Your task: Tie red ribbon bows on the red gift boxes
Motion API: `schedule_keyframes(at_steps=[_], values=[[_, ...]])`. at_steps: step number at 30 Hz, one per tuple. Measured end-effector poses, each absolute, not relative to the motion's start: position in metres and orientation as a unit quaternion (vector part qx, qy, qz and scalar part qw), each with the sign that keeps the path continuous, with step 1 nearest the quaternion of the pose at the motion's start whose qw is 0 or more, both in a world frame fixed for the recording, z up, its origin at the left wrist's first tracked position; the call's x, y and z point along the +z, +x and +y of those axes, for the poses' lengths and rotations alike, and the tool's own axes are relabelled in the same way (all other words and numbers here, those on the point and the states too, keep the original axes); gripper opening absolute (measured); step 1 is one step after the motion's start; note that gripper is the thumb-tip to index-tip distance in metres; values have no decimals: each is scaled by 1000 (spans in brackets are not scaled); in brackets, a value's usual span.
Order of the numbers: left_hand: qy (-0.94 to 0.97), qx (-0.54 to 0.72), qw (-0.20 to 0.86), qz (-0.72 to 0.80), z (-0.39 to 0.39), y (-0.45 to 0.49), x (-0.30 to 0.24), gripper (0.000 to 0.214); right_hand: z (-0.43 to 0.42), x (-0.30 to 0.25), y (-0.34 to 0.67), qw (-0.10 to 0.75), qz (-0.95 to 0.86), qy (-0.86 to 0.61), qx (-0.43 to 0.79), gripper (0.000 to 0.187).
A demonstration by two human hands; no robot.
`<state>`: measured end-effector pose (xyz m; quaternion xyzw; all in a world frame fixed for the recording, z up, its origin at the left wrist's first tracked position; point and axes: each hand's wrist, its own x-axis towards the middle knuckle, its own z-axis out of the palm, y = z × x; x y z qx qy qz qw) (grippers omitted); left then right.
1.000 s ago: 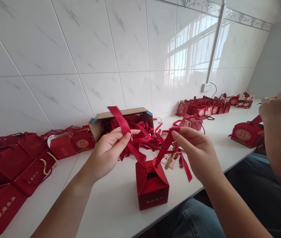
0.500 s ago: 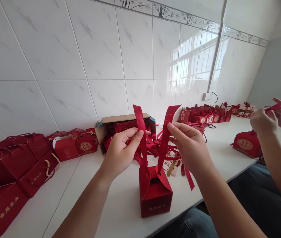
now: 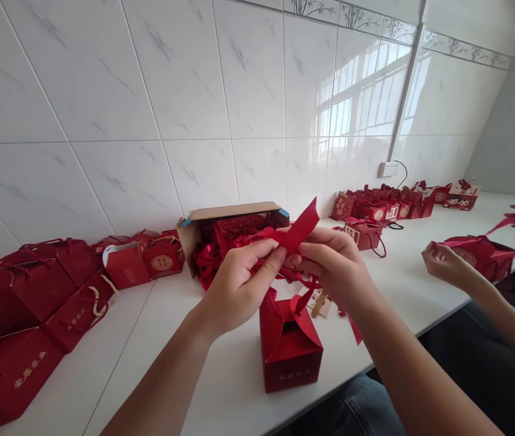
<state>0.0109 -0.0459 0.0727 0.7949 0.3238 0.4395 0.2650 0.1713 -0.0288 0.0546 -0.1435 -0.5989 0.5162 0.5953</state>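
A small red gift box [image 3: 290, 345] stands on the white counter [image 3: 221, 387] in front of me. A red ribbon [image 3: 300, 229] runs up from its top flaps. My left hand [image 3: 239, 284] and my right hand [image 3: 332, 263] meet just above the box, both pinching the ribbon, whose two ends cross between my fingers. One ribbon end sticks up to the right above my right hand.
An open cardboard box [image 3: 234, 227] full of red ribbons lies behind the gift box. Flat and folded red boxes [image 3: 34, 297] crowd the left. More finished boxes [image 3: 385, 206] line the wall. Another person's hands [image 3: 448, 263] work a ribbon on a red box [image 3: 485, 254] at right.
My hands have come together above the box, crossing the two ribbon ends that were held apart and upright. The other person's hands have lowered and spread.
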Motion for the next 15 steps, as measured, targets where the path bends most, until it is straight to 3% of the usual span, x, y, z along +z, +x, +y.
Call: schedule_keyframes(at_steps=[4, 8, 12, 15], values=[[786, 437, 279, 336, -44, 13, 72, 23, -34, 49, 174, 585, -630, -134, 494, 12], [756, 389, 396, 346, -41, 10, 75, 19, -34, 50, 183, 581, -683, -139, 421, 15], [697, 344, 524, 349, -35, 6, 79, 24, -32, 53, 199, 515, -814, -158, 217, 23], [675, 334, 562, 342, -30, 4, 80, 24, -30, 50, 206, 487, -853, -167, 89, 29]])
